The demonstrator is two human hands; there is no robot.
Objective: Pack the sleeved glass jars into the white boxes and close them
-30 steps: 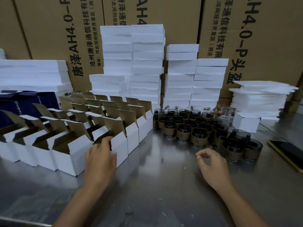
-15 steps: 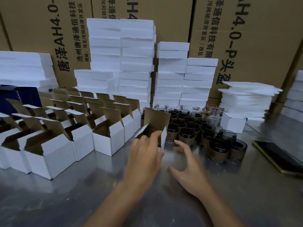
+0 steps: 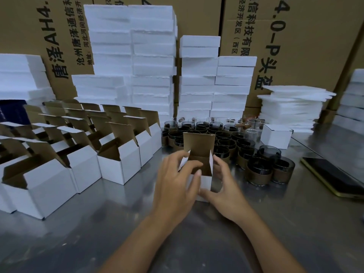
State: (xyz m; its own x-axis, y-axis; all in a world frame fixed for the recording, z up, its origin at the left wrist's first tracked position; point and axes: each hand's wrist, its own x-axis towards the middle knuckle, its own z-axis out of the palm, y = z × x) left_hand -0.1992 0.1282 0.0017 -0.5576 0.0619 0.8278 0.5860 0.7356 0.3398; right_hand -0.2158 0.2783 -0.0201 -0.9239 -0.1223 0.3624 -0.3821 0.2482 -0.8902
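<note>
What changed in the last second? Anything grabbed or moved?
Left hand took one open white box from the front of the box rows and carried it right, to mid-table before the sleeved jars. Right hand, empty before, moved in and now holds its right side. Box rows, sleeved jars, phone unmoved.

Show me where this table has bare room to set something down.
The steel table is bare along the near edge and in a strip between the sleeved jars and the phone. Crowded: open white boxes at left, jars and white stacks behind.
</note>
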